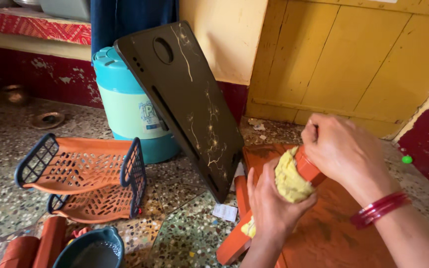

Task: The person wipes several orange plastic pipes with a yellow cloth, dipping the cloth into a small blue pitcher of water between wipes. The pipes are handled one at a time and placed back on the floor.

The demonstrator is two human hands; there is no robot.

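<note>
We see two hands at work: our left hand (272, 201) presses one soft yellow cloth (289, 179) around one orange plastic leg (308, 166), which our right hand (341, 151) grips closed, above one upturned orange stool (333, 233). Two orange mesh trays (83, 166) stack nearby, beside one dark flat board (187, 94).

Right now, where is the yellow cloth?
In the head view, lower right of centre, the yellow cloth is pressed by the left hand against an orange plastic leg gripped by the right hand.
</note>
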